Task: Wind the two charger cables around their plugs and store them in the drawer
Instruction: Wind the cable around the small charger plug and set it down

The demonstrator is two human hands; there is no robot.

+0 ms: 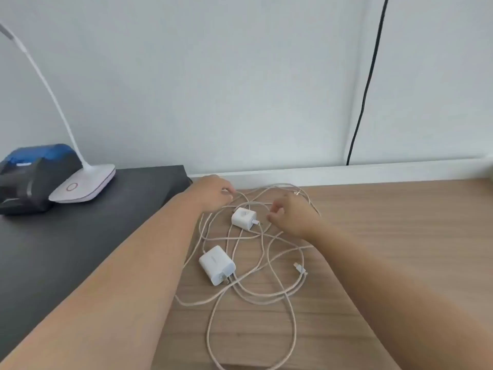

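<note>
Across the far side, pale wall (213, 76), bare but for a black cord (365, 84) hanging at right.

Below it, wood-grain surface (386, 222) at centre and right; dark tabletop (80, 236) at left.

Far left on the dark top: blue-and-black device (34, 166); just beside it, white desk lamp (85, 185) with bent neck.

Centre of the wood surface: two white charger cables (266, 289), unwound, looped over each other in one loose tangle, neither yet wrapped.

Near part of the tangle: larger plug (217, 264), lying flat, prongs toward the near side.

Far part: smaller plug (244, 218), between the two hands, touched by neither.

Left hand (213, 192): at far left edge of the tangle, fingers curled down onto a strand; whether pinched or merely resting, cannot tell.

Right hand (290, 213): just right of the smaller plug, fingers loosely curled, nothing visibly gripped.

Loose connector (299, 268) at near right.

Drawer: not in view.

Step in hand, by judgement: separating the cables. Best done by lifting one plug, tracing its cable to the free end, drawing it clear of crossings before winding; even, snug turns, no sharp bend at the connector.
</note>
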